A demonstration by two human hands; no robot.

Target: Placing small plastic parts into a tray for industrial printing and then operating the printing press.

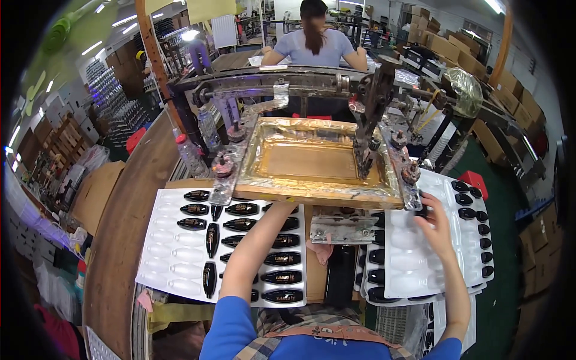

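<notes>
My left forearm (258,246) reaches over a white tray of glossy black bottles (282,258) and under the screen-printing frame (306,198); that hand is hidden. My right hand (434,219) curls its fingers around something dark, too hidden to name, beside the frame's right clamp (411,174), over a white moulded tray (420,270) with dark bottles along its edges. A metal holder (342,229) sits below the frame, between the trays, with a pink cloth (321,252) beside it.
A person (312,48) works beyond the machine's crossbar (270,84). A wooden worktop (114,240) runs along the left, with plastic bottles (191,156) near the machine. A red box (474,183) stands behind the right trays. Cardboard boxes (528,246) line the right side.
</notes>
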